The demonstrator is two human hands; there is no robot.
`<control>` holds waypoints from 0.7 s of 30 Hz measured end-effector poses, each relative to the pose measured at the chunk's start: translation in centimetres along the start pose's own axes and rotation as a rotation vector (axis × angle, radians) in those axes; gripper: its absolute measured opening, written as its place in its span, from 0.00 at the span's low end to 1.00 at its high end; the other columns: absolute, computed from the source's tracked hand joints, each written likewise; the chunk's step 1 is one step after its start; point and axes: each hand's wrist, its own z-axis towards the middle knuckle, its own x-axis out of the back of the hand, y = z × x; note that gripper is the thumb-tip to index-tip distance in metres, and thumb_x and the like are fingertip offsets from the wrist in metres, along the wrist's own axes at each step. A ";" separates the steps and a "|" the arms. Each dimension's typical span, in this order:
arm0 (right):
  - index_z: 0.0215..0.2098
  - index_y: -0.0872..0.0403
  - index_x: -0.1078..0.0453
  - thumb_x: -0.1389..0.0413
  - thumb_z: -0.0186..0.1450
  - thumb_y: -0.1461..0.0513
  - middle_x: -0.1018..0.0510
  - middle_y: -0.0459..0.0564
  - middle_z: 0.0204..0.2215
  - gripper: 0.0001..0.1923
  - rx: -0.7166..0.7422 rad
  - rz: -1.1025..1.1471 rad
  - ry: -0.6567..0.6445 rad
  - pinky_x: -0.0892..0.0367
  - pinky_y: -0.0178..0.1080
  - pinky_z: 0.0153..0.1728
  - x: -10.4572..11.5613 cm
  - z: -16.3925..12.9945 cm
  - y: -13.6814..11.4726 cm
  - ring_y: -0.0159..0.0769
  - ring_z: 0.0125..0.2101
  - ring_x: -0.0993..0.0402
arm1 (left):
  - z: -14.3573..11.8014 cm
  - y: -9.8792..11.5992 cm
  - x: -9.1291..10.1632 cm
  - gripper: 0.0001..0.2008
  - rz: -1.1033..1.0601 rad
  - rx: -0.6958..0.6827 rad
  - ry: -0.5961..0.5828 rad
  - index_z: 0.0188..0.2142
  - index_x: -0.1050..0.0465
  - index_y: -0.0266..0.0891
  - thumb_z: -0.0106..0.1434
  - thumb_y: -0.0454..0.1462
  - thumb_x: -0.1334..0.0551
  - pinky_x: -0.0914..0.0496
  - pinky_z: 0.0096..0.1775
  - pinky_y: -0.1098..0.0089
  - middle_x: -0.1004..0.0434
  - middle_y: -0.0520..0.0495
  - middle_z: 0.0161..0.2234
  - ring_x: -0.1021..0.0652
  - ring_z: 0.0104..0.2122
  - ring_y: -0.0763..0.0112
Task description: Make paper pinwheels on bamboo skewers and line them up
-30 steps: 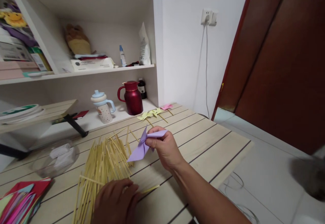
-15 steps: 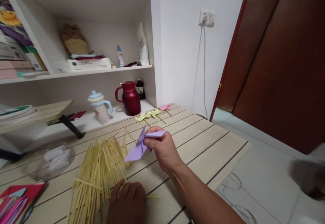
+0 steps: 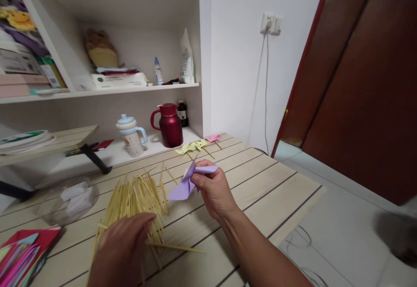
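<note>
My right hand [image 3: 213, 189], at the middle of the frame, pinches a folded purple paper pinwheel [image 3: 188, 182] between thumb and fingers, held just above the tabletop [image 3: 260, 183]. My left hand [image 3: 122, 248], lower left, hovers with fingers loosely spread over the heap of thin bamboo sticks [image 3: 137, 202], one stick [image 3: 176, 247] lying apart toward the right. I judge it best to pick that loose stick cleanly, keeping the pinwheel's centre pinched flat.

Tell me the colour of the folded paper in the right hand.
Light purple: the folded paper, pinched in the right hand, shows clearly in the head view.
</note>
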 end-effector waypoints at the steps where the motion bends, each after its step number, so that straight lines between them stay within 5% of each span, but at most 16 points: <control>1: 0.26 0.53 0.26 0.29 0.47 0.65 0.25 0.41 0.19 0.12 -0.001 0.001 -0.001 0.44 0.31 0.20 0.0 0.0 0.0 0.27 0.20 0.36 | 0.2 -0.8 1.1 0.14 -0.041 0.142 0.011 0.35 0.20 0.50 0.61 0.47 0.45 0.24 0.40 0.57 0.15 0.54 0.36 0.16 0.36 0.60; 4: 0.27 0.54 0.26 0.29 0.47 0.64 0.25 0.41 0.19 0.12 -0.008 -0.004 -0.017 0.43 0.30 0.21 0.0 -0.2 0.3 0.26 0.20 0.36 | 0.0 -2.5 3.3 0.16 -0.118 0.443 0.015 0.32 0.20 0.52 0.54 0.52 0.42 0.24 0.40 0.59 0.15 0.54 0.35 0.17 0.37 0.58; 6: 0.27 0.54 0.26 0.28 0.48 0.64 0.24 0.41 0.19 0.12 -0.014 -0.007 -0.029 0.43 0.30 0.20 0.0 -0.3 0.5 0.27 0.20 0.34 | -0.9 -3.0 3.4 0.16 -0.146 0.492 -0.025 0.31 0.20 0.52 0.52 0.53 0.41 0.24 0.39 0.62 0.15 0.54 0.35 0.17 0.36 0.60; 15: 0.27 0.53 0.25 0.28 0.47 0.62 0.23 0.42 0.20 0.13 -0.012 -0.015 -0.026 0.42 0.31 0.21 0.0 -0.2 0.9 0.28 0.21 0.32 | -3.6 -3.3 1.2 0.12 -0.152 0.426 -0.152 0.33 0.21 0.51 0.59 0.50 0.42 0.25 0.41 0.62 0.16 0.53 0.36 0.18 0.37 0.63; 21: 0.27 0.53 0.25 0.27 0.47 0.62 0.23 0.43 0.21 0.13 -0.016 -0.022 -0.030 0.41 0.31 0.22 0.1 -0.2 1.0 0.29 0.21 0.32 | -3.5 -2.9 0.4 0.10 -0.055 0.202 -0.179 0.35 0.22 0.51 0.65 0.44 0.43 0.26 0.37 0.63 0.19 0.53 0.33 0.19 0.32 0.67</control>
